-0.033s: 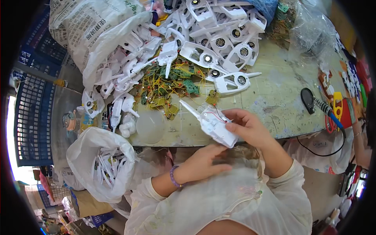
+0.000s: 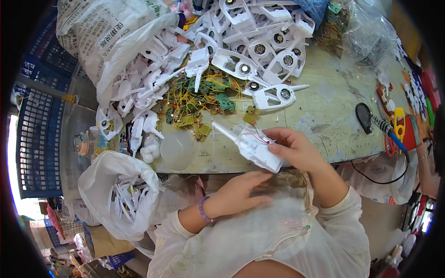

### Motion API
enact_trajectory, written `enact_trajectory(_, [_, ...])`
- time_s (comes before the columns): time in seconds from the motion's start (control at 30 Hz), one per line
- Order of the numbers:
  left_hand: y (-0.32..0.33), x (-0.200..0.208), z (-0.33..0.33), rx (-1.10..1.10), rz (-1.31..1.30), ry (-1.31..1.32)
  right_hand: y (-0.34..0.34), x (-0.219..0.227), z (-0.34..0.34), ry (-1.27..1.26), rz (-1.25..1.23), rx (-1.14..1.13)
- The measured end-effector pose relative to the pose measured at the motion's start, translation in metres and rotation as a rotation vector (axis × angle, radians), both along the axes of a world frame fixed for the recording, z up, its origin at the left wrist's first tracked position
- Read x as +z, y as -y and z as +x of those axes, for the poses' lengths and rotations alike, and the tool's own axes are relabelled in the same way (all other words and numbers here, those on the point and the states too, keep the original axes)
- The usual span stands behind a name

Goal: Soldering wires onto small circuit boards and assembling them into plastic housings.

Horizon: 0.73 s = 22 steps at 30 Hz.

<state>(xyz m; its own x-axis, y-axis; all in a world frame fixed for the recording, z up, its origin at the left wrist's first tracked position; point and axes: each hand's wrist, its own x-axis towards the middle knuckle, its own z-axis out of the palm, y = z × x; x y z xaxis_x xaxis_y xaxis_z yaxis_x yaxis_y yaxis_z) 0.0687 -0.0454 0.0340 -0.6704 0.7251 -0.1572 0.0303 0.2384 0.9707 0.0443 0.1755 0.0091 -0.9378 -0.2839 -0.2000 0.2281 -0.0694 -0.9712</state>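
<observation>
In my right hand (image 2: 296, 150) is a white plastic toy walkie-talkie casing (image 2: 260, 152) with a long antenna, pinched between thumb and fingers. Thin red and dark wires run along its face, and its antenna points to the far left. My left hand (image 2: 238, 194) is just below the casing's near end, fingers stretched and thumb apart, holding nothing. Beyond the casing lies a tangle of green circuit boards with yellow wires (image 2: 204, 95). One small board (image 2: 251, 115) rests apart near the antenna. Past these is a heap of white casings with round speakers (image 2: 259, 48).
A soldering iron (image 2: 394, 136) with a blue handle lies at the right table edge, its cord hanging down. Left of me stands an open white bag (image 2: 92, 178) of white plastic pieces. A larger printed sack (image 2: 104, 32) spills casings at far left. Blue crates (image 2: 39, 139) stand beyond.
The casing and my right hand have shifted very slightly to the right. My left hand is almost in the same place.
</observation>
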Motion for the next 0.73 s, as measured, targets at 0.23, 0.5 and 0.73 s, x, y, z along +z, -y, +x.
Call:
enact_trajectory(0.23, [0.002,0.001,-0.03,0.188,-0.092,-0.816,-0.003,0.023,-0.017,-0.528,0.816,0.224])
enact_trajectory(0.5, [-0.004,-0.006,-0.059,0.195,-0.123,-0.818,0.007,0.023,-0.076,-0.852,1.212,0.027])
enact_trajectory(0.73, [-0.002,-0.005,-0.074,0.324,-0.183,-0.805,-0.004,0.058,-0.061,-0.846,1.366,0.056])
